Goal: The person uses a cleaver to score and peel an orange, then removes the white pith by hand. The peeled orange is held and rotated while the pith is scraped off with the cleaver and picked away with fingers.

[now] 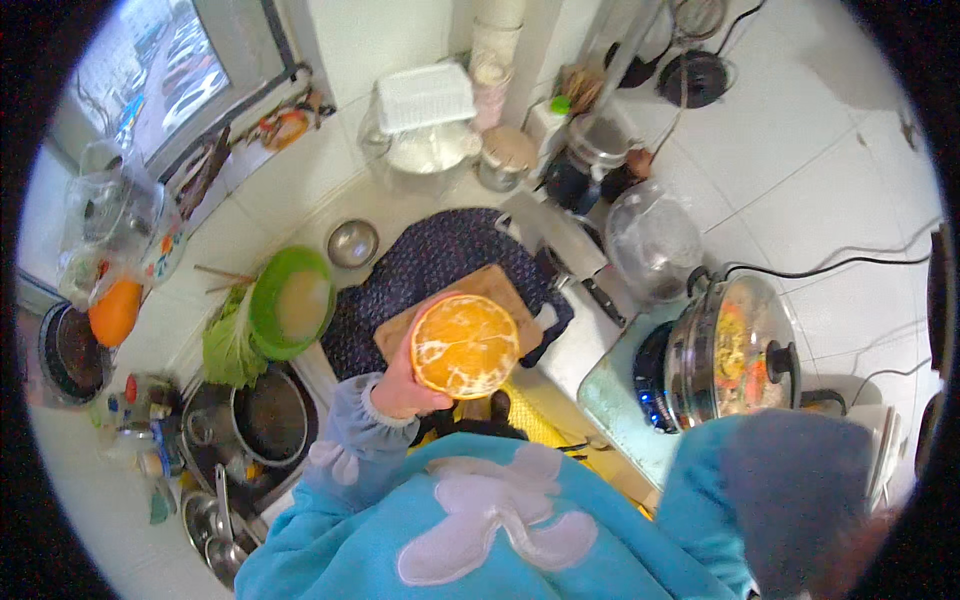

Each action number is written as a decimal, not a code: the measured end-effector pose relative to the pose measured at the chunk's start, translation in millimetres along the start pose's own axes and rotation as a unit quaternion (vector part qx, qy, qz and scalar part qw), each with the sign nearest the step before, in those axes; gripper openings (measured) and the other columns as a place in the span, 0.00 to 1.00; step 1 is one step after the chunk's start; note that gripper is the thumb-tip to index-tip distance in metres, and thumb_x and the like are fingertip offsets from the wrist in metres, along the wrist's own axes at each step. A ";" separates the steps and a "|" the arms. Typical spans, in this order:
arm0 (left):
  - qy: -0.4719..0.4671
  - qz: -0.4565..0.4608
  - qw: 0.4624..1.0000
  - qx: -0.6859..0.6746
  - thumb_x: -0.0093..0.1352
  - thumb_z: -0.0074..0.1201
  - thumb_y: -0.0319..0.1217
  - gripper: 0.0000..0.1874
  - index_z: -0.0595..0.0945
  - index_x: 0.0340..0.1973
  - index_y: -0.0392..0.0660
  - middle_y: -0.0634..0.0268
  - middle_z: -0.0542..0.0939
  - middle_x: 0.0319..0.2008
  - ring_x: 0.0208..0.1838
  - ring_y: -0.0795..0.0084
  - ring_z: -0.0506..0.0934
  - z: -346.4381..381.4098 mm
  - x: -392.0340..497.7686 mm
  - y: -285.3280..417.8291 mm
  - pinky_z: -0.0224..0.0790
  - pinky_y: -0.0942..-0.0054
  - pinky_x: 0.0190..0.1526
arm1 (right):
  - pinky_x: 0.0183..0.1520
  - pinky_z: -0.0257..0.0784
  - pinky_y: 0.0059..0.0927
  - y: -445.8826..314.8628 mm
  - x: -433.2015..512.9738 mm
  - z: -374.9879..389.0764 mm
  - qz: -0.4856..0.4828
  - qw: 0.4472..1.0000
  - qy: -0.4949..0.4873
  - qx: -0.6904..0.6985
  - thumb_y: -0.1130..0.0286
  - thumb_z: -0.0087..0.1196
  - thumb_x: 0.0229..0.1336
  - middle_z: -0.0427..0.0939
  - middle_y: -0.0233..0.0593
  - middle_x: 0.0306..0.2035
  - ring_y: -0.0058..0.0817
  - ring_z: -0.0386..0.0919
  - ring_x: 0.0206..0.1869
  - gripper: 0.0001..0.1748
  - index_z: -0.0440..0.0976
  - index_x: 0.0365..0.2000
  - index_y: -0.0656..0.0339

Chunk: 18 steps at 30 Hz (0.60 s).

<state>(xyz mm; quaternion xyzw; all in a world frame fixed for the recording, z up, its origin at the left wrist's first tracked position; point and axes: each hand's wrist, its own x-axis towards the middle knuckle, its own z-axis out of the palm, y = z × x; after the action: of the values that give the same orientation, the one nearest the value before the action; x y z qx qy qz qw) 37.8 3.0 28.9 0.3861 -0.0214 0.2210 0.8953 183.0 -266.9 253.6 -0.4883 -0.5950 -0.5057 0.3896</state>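
My left hand grips a large halved orange citrus fruit, its cut face turned up towards the camera. The fruit is held above a wooden cutting board, which lies on a dark patterned cloth. Blurred at the lower right edge is my right hand, mostly dark and indistinct, beyond the blue sleeve; its fingers cannot be made out. A cleaver with a black handle lies to the right of the cloth.
At right a lidded glass-topped pot with food stands on a cooker. A green bowl and leafy greens are at left, above a sink with a dark pot. A small metal bowl and plastic containers stand further back.
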 end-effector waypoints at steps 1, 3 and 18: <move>0.019 0.010 1.000 0.001 0.43 0.76 0.34 0.60 0.53 0.65 0.41 0.55 0.64 0.62 0.63 0.61 0.67 0.6 2.8 -0.7 0.62 0.61 0.60 | 0.52 0.68 0.35 8.3 -10.9 6.5 0.062 0.997 0.025 -0.038 0.72 0.54 0.53 0.75 0.46 0.44 0.34 0.74 0.48 0.11 0.76 0.37 0.63; 0.044 0.006 0.999 -0.007 0.44 0.76 0.37 0.57 0.56 0.65 0.42 0.53 0.68 0.60 0.55 0.59 0.74 -0.7 10.1 1.6 0.73 0.65 0.45 | 0.52 0.68 0.35 32.5 -61.0 42.8 0.262 0.962 0.002 -0.075 0.72 0.54 0.52 0.75 0.46 0.44 0.34 0.74 0.48 0.10 0.76 0.37 0.63; -0.062 0.046 0.997 0.009 0.60 0.57 0.55 0.43 0.60 0.64 0.50 0.59 0.66 0.62 0.61 0.57 0.69 9.6 66.8 10.9 0.71 0.54 0.51 | 0.51 0.67 0.49 101.5 -407.6 201.5 0.453 0.595 -0.640 -0.177 0.65 0.51 0.53 0.70 0.41 0.53 0.41 0.69 0.55 0.36 0.54 0.63 0.50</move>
<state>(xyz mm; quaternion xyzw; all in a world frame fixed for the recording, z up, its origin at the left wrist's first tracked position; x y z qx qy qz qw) 94.8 28.1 57.0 0.4061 -0.0924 0.2374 0.8776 377.6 -144.1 -151.5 -0.9525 -0.2928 0.0834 -0.0066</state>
